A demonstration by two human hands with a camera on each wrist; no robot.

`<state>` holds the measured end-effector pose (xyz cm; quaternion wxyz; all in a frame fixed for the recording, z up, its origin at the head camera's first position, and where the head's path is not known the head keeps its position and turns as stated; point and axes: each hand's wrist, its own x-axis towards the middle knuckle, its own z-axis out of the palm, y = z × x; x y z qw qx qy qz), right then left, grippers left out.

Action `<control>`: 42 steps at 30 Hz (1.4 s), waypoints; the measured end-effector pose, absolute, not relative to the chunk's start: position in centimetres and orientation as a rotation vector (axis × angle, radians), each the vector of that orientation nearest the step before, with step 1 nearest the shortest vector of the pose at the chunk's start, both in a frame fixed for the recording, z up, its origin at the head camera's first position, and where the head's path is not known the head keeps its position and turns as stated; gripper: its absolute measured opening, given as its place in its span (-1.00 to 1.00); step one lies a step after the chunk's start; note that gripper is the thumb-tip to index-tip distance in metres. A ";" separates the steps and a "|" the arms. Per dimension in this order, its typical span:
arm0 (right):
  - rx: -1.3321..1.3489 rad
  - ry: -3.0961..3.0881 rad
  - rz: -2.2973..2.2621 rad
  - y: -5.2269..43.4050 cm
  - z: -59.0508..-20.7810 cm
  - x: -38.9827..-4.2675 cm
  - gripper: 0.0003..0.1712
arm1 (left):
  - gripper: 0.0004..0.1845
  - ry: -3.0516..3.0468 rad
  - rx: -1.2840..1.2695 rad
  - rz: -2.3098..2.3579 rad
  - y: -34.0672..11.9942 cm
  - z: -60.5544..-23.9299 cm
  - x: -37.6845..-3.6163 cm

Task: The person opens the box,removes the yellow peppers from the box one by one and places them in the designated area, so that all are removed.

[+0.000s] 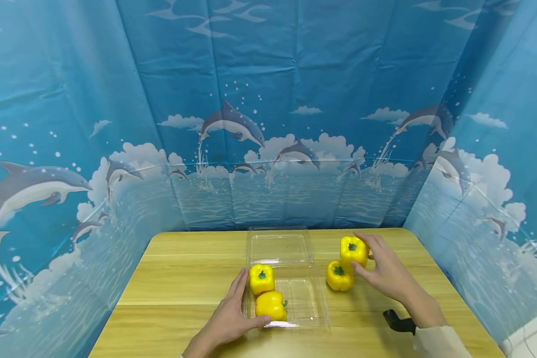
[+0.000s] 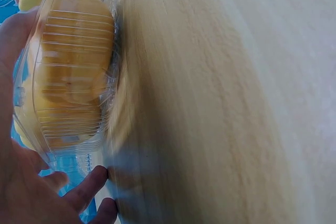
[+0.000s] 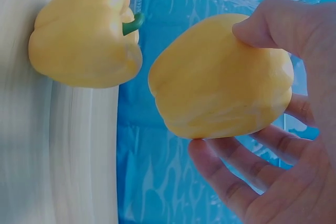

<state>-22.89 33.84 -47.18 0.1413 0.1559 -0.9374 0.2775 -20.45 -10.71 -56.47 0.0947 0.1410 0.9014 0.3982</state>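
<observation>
An open clear plastic clamshell (image 1: 311, 303) lies mid-table, its lid (image 1: 278, 247) flat behind it. Two yellow bell peppers (image 1: 261, 278) (image 1: 271, 305) sit in the left side of its base. My left hand (image 1: 246, 301) rests against the box's left side with fingers straight and the thumb along the front edge. The left wrist view shows the ribbed box wall (image 2: 73, 77) with the peppers behind it. My right hand (image 1: 366, 256) grips a third pepper (image 1: 353, 250) just above the table; its fingers (image 3: 220, 166) and thumb wrap the fruit (image 3: 220, 77). A fourth pepper (image 1: 339, 276) stands on the table beside it (image 3: 84, 35).
The wooden table (image 1: 183, 288) is walled on three sides by a blue dolphin-print curtain (image 1: 268, 124). A black object (image 1: 398, 320) sits by my right wrist. Bare wood lies left of the box and along the front edge.
</observation>
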 end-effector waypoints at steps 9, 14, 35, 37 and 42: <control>0.445 -2.707 0.795 34.4 -47.6 -22.9 -0.09 | 0.57 2.688 0.427 1.167 -10.7 -56.6 -20.5; 0.436 -2.716 0.797 34.8 -47.8 -22.8 -0.08 | 0.56 2.685 0.426 1.166 -10.7 -56.6 -20.5; 0.404 -2.733 0.783 35.9 -48.4 -22.5 -0.07 | 0.58 2.685 0.422 1.160 -10.7 -56.5 -20.5; 0.398 -2.734 0.777 35.9 -48.5 -22.5 -0.07 | 0.58 2.684 0.421 1.160 -10.7 -56.5 -20.5; 0.388 -2.739 0.767 36.0 -48.8 -22.5 -0.07 | 0.57 2.682 0.419 1.161 -10.7 -56.6 -20.5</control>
